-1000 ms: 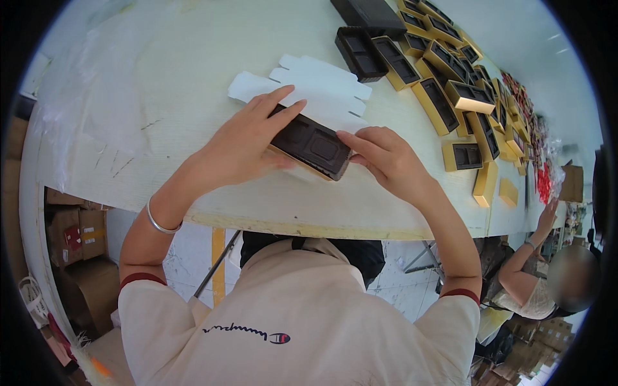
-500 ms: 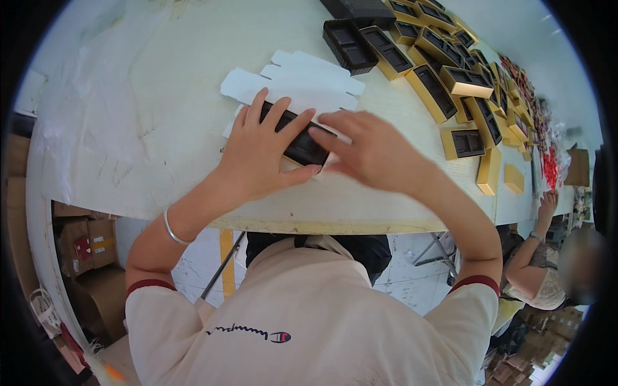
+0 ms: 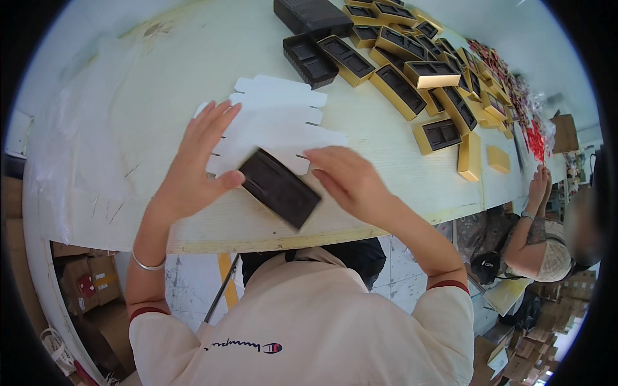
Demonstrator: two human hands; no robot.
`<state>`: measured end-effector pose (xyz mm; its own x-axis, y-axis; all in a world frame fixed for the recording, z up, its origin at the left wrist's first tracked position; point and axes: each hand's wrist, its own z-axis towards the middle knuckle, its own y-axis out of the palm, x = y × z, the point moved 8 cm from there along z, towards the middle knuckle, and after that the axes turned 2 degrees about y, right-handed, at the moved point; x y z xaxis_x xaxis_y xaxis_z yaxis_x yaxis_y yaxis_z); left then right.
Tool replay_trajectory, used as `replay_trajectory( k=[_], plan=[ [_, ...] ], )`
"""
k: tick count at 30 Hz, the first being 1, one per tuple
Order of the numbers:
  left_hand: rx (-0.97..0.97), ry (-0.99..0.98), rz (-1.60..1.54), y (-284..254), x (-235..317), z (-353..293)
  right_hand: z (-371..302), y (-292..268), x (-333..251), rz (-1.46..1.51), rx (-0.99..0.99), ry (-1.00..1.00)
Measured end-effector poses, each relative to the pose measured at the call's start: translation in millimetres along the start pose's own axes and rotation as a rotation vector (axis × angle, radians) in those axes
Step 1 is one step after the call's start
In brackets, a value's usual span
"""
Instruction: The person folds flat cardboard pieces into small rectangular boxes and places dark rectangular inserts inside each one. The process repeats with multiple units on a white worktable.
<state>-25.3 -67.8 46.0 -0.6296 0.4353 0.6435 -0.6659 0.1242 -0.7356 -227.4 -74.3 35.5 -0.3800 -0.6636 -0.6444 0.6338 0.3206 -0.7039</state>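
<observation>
A small box with a black compartmented insert (image 3: 281,190) lies tilted on the table, close in front of me. My left hand (image 3: 193,164) is open, its fingers stretched over the left edge of the white flat cardboard blanks (image 3: 277,119). Its thumb tip is at the box's left corner; whether it touches, I cannot tell. My right hand (image 3: 353,180) has its thumb and fingers apart, with the fingertips at the right edge of the blanks. Nothing shows in its grasp. The blanks have slotted tabs and lie just beyond the box.
Gold boxes with black inserts (image 3: 399,90) are heaped at the far right. A loose black tray (image 3: 310,61) and a black stack of trays (image 3: 312,18) lie beside them. Clear plastic film (image 3: 77,128) covers the left side. Another person's hands (image 3: 539,183) are at the far right.
The black-insert box has come off the blanks toward me and is released from my left hand. My left hand moved left and opened away from it; my right hand moved slightly down.
</observation>
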Motion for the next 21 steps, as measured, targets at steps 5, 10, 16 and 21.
replay_trajectory(
  k=[5, 10, 16, 21],
  plan=[
    [-0.119, -0.091, 0.397, 46.2, -18.3, -12.5, -14.1, 2.2, -24.3, -0.258, 0.026, -0.016],
    [-0.089, -0.066, 0.431, 56.6, -14.3, -12.3, -14.9, 37.3, -41.8, -0.175, -0.072, -0.018],
    [-0.054, -0.124, 0.541, 69.7, -2.2, -25.0, -16.6, 44.2, -32.1, 0.151, -0.142, 0.151],
    [-0.081, -0.093, 0.487, 58.2, 14.3, -32.2, -31.8, 54.7, -29.4, 0.228, -0.313, 0.213]
  ],
)
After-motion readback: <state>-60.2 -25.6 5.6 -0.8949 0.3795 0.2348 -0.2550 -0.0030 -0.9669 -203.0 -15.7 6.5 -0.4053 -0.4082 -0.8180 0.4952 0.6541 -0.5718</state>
